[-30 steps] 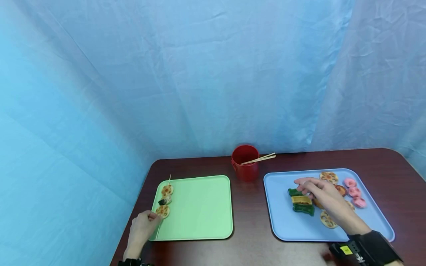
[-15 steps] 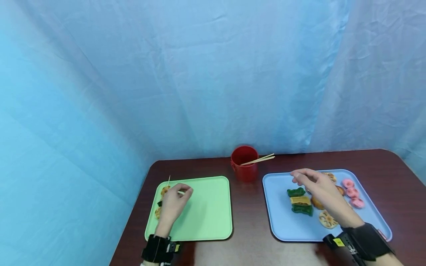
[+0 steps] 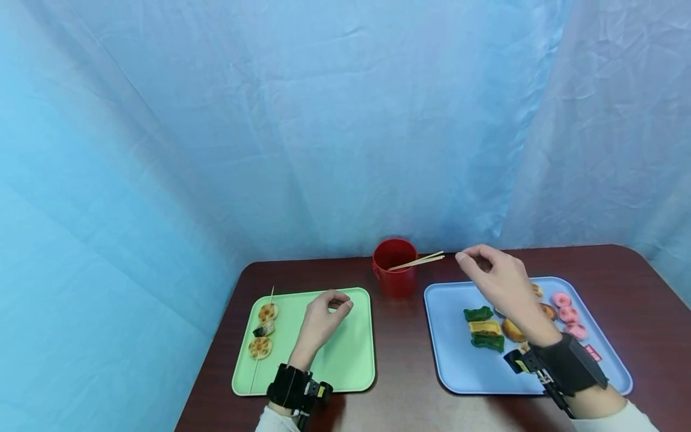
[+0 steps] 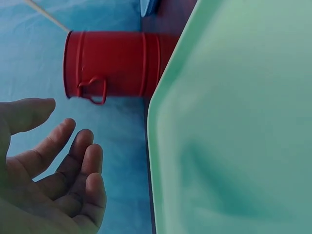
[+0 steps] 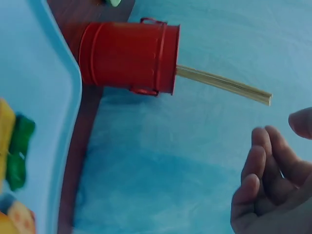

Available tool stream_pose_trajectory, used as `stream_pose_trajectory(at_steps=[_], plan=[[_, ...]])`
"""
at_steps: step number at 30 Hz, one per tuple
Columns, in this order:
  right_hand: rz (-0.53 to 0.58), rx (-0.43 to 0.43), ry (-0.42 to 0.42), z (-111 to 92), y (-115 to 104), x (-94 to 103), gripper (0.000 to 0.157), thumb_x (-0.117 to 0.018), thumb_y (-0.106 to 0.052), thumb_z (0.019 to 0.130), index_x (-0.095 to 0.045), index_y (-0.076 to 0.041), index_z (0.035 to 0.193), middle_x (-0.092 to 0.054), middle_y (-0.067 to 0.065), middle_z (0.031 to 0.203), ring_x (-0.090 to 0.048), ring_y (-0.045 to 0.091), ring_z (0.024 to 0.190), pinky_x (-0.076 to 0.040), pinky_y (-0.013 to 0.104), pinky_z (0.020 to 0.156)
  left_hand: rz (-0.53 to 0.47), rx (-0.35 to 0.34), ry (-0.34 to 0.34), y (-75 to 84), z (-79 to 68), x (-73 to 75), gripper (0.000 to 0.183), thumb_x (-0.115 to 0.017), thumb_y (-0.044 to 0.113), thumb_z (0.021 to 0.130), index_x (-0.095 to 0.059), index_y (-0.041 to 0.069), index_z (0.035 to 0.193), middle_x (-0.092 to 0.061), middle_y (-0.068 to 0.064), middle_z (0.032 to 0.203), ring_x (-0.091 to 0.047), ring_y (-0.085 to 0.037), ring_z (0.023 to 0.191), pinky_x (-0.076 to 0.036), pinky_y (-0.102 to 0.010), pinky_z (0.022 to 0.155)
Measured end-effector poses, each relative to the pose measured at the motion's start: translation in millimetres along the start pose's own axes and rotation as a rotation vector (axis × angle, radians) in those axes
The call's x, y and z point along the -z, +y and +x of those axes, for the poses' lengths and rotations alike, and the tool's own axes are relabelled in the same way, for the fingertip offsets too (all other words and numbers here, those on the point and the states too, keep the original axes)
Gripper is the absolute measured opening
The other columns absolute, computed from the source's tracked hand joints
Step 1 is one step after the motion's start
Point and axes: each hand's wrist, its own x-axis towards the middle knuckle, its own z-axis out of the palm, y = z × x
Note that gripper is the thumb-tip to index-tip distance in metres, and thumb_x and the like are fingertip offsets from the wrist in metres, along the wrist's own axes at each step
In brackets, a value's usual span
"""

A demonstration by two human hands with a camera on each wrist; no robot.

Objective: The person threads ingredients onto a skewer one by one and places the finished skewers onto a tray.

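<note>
Above the green tray [image 3: 345, 384] hovers my left hand [image 3: 321, 321], fingers loosely bent, thumb apart from them and nothing between. To its left on that tray lies a skewer with two lotus root slices [image 3: 260, 348] and a dark-and-pale piece [image 3: 264, 328] between them. My right hand [image 3: 499, 279] is raised over the back of the blue tray [image 3: 453, 372], holding nothing, its fingertips near the free ends of the bamboo skewers [image 3: 426, 260]. Those skewers lean out of a red bucket [image 3: 396, 282]. In the right wrist view, a gap shows between the thumb [image 5: 302, 122] and the skewers.
On the blue tray lie green pepper pieces [image 3: 488, 342], a yellow piece [image 3: 484, 327], a brown round piece [image 3: 511, 330] and pink curled pieces [image 3: 568, 314]. The dark wooden table [image 3: 399, 360] ends at a blue curtain [image 3: 324, 150] behind the bucket.
My left hand has left the lower end of the loaded skewer and moved right over the green tray. My right hand has risen from the food and shifted toward the bucket's skewers.
</note>
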Motion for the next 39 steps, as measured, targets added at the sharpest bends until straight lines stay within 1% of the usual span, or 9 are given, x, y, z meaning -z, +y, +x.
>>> stream_pose_trajectory(at_steps=[1,5,9,14,17,22,29,34,39], plan=[[-0.018,0.026,0.031,1.7,-2.3,-2.0,0.036,-0.055,-0.043,0.095,-0.068,-0.011,0.106,-0.065,0.002,0.089,-0.054,0.018,0.073,-0.044,0.037,0.063,0.003,0.018,-0.007,3.7,0.6,-2.0,0.028,-0.060,0.030,0.094,-0.068,0.007,0.108,-0.066,0.000,0.097,-0.061,-0.017,0.090,-0.049,-0.036,0.077],[-0.088,0.122,0.118,8.9,-9.6,-11.5,0.031,-0.059,-0.040,0.093,-0.070,-0.011,0.097,-0.062,0.000,0.083,-0.053,0.015,0.071,-0.043,0.038,0.062,-0.003,0.026,-0.001,6.5,4.8,-13.7,0.027,-0.061,0.027,0.093,-0.067,0.006,0.109,-0.066,-0.001,0.096,-0.061,-0.017,0.090,-0.049,-0.036,0.078],[-0.164,0.185,0.137,17.0,-16.1,-19.3,0.026,-0.061,-0.037,0.091,-0.070,-0.013,0.088,-0.059,-0.002,0.076,-0.050,0.014,0.068,-0.043,0.036,0.058,-0.016,0.042,0.014,10.3,6.4,-24.2,0.029,-0.062,0.027,0.091,-0.067,0.005,0.111,-0.066,-0.001,0.095,-0.062,-0.017,0.089,-0.050,-0.035,0.077],[-0.246,0.254,0.170,24.1,-19.4,-26.5,0.018,-0.065,-0.027,0.088,-0.068,-0.012,0.080,-0.057,-0.001,0.070,-0.047,0.015,0.064,-0.042,0.034,0.052,-0.027,0.065,0.010,13.9,5.5,-32.6,0.029,-0.062,0.027,0.091,-0.067,0.007,0.110,-0.066,0.002,0.093,-0.062,-0.015,0.088,-0.050,-0.033,0.076],[-0.269,0.298,0.209,26.9,-18.9,-29.1,0.014,-0.066,-0.022,0.086,-0.067,-0.010,0.078,-0.056,0.001,0.068,-0.045,0.016,0.062,-0.041,0.033,0.050,-0.024,0.060,0.018,14.6,5.6,-35.4,0.029,-0.063,0.026,0.090,-0.068,0.005,0.109,-0.066,0.001,0.092,-0.062,-0.015,0.086,-0.050,-0.033,0.075],[-0.287,0.357,0.276,28.2,-19.1,-28.9,0.014,-0.063,-0.020,0.086,-0.067,-0.010,0.080,-0.057,0.001,0.071,-0.045,0.017,0.064,-0.040,0.033,0.052,-0.025,0.067,0.018,14.8,4.9,-37.4,0.027,-0.063,0.025,0.090,-0.068,0.005,0.107,-0.066,0.002,0.091,-0.062,-0.015,0.086,-0.050,-0.032,0.074],[-0.257,0.426,0.401,21.1,-26.2,-12.9,0.015,-0.063,-0.020,0.086,-0.069,-0.006,0.085,-0.063,0.006,0.076,-0.051,0.022,0.069,-0.043,0.039,0.055,-0.009,0.056,0.018,14.2,4.0,-40.2,0.023,-0.063,0.026,0.089,-0.069,0.008,0.104,-0.065,0.004,0.089,-0.062,-0.013,0.083,-0.049,-0.032,0.075],[-0.183,0.473,0.502,10.4,-30.4,4.9,0.016,-0.063,-0.018,0.084,-0.071,-0.004,0.085,-0.065,0.009,0.077,-0.055,0.025,0.073,-0.044,0.042,0.060,0.001,0.045,0.012,16.0,1.6,-40.9,0.022,-0.064,0.026,0.090,-0.069,0.010,0.104,-0.066,0.004,0.092,-0.062,-0.013,0.085,-0.050,-0.033,0.075],[-0.018,0.502,0.595,-5.3,-31.3,16.5,0.018,-0.066,-0.015,0.084,-0.071,0.002,0.084,-0.065,0.013,0.078,-0.055,0.024,0.077,-0.042,0.024,0.074,0.010,0.017,0.017,20.1,-0.2,-41.8,0.021,-0.062,0.027,0.092,-0.069,0.012,0.105,-0.066,0.003,0.100,-0.062,-0.014,0.086,-0.050,-0.030,0.072]])
